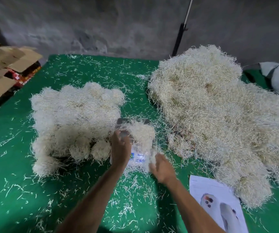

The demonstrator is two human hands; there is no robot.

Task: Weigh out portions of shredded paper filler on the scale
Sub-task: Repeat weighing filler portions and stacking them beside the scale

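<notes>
Left hand [120, 148] grips the portion [142, 132] on the scale [137, 157]; right hand [161, 167] blurred — grip unclear. Strands from the three-o'clock heap [219, 118] could skew the reading.

Two hands – left hand [120, 149], right hand [162, 168] – flank a scale [136, 155] bearing a shredded-paper clump [142, 132] on a green table [17, 190].

Both arms outstretched, left grip [120, 149] and right grip [162, 167] (blurred) forward.
</notes>
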